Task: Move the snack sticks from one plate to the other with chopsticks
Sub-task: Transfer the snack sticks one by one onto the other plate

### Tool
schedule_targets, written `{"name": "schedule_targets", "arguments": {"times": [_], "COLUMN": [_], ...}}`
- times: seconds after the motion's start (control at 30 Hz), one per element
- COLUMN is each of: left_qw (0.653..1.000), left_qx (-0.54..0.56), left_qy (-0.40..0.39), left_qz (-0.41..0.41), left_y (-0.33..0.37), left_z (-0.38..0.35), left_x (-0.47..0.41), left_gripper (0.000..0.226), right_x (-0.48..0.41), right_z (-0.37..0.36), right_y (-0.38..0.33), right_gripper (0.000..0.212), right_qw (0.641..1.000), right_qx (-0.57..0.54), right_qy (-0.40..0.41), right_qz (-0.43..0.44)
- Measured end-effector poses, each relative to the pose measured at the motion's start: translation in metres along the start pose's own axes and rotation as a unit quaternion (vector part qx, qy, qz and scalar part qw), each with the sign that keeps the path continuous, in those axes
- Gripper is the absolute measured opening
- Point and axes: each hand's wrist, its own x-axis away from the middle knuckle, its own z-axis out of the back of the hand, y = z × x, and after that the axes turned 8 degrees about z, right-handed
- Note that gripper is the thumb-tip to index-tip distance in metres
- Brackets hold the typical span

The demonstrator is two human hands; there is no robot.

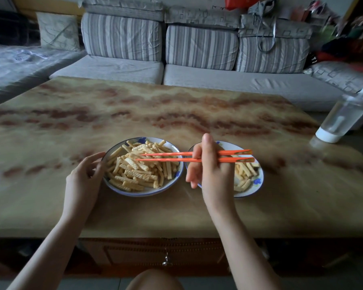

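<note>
Left hand (83, 176) lies on the surface (176, 114) beside the fuller plate (147, 192). Its fingers are loosely curved, with the thumb and fingertips against the plate's left rim; they rest there rather than plainly gripping. Right hand (210, 170) is clasped round a pair of orange chopsticks (166, 156), forefinger pointing up and the other fingers curled under them. It hangs over the left side of the second plate (258, 190) and hides part of it.

The chopsticks lie nearly level, with the thick ends over the second plate and the thin tips over the fuller one, a little apart with nothing between them. Whether the tips touch the heap cannot be told.

Snack sticks (134, 174) — pale yellow, ridged, short — are piled high in the fuller plate. A smaller lot (244, 174) lies in the second plate, mostly on its right half. Both plates are white with a blue rim and blue flower marks. They stand just beside each other, closer to the near edge of the marbled tan surface than to the far one.

At the right edge stands a clear bottle (344, 118) with a white base and a straw. Beyond the far edge runs a grey sofa (197, 78) with striped back cushions (201, 47). On top of it sits a red bag (239, 2) — any print on it is too blurred to read. Under the near edge a wooden drawer front shows a metal pull (166, 261).
</note>
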Motion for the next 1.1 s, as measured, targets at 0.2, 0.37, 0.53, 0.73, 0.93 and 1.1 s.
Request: {"name": "schedule_targets", "arguments": {"times": [0.2, 0.37, 0.53, 0.73, 0.93, 1.1], "left_qw": [1.000, 1.000, 1.000, 1.000, 1.000, 1.000], "left_qx": [-0.001, 0.000, -0.001, -0.006, -0.009, -0.008], "left_qy": [0.001, 0.001, 0.002, 0.000, 0.000, -0.001], "left_qz": [0.001, 0.001, 0.001, -0.001, 0.000, 0.001], "left_y": [-0.001, -0.002, -0.001, 0.000, 0.000, 0.000], "left_z": [0.000, 0.000, 0.000, 0.000, 0.000, 0.000], "left_x": [0.000, -0.001, 0.000, 0.000, 0.000, 0.000], "left_gripper": [0.028, 0.028, 0.028, 0.028, 0.028, 0.029], "right_x": [-0.002, -0.024, -0.038, -0.040, -0.042, -0.040], "right_z": [0.009, 0.052, 0.103, 0.115, 0.112, 0.100], "right_y": [-0.002, -0.019, -0.024, -0.022, -0.011, -0.018], "right_gripper": [0.042, 0.045, 0.043, 0.046, 0.047, 0.046], "right_qw": [1.000, 0.987, 0.959, 0.945, 0.947, 0.956], "right_qx": [0.001, 0.046, 0.149, 0.236, 0.257, 0.203], "right_qy": [-0.004, 0.146, 0.232, 0.217, 0.188, 0.206], "right_qz": [0.020, 0.041, 0.062, 0.071, 0.034, 0.048]}}
